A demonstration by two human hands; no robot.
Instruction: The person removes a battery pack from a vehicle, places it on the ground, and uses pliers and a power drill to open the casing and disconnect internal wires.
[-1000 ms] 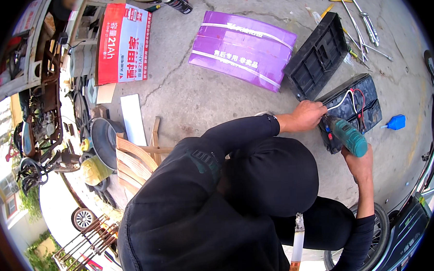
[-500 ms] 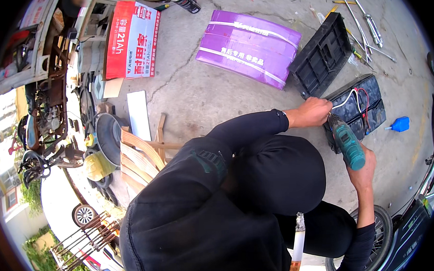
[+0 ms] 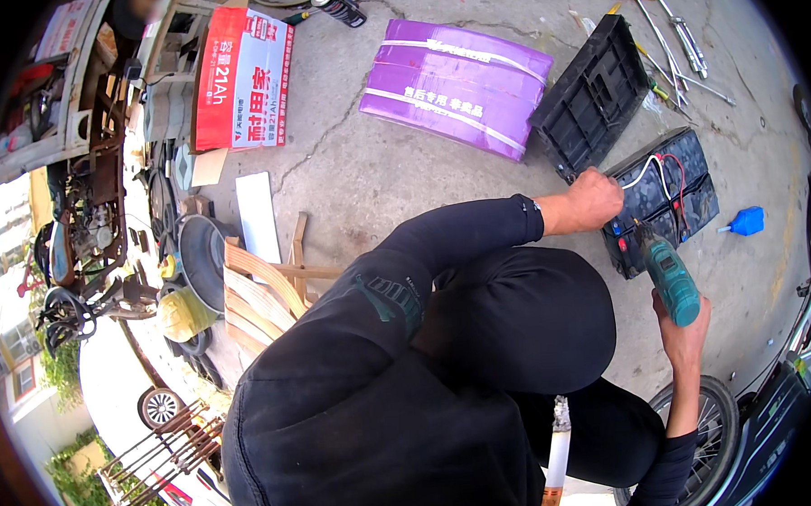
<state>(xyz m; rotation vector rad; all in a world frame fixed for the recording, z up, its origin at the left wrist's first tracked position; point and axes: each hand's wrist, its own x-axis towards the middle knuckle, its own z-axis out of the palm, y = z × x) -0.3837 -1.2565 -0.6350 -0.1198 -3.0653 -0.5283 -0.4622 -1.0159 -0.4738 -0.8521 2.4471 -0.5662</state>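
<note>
My right hand grips a teal cordless drill, its tip pointing away from me over the near part of a black battery pack. Several dark batteries sit in the pack, joined by white and red wires. My left hand is closed at the pack's left edge, its fingers curled together; whatever they pinch, if anything, is too small to make out. Beyond that hand a black plastic cover leans with its ribbed inside showing. A small blue squeeze-bottle-like piece lies right of the pack.
A strapped purple box and a red and white carton stand ahead. Metal wrenches lie at the far right, a spray can at the back. Wooden slats are at my left, a wheel near my right arm.
The drill has moved right and slightly toward me, its tip now apart from my left hand. My left hand has lifted a little and stays closed. The view has shifted slightly.
</note>
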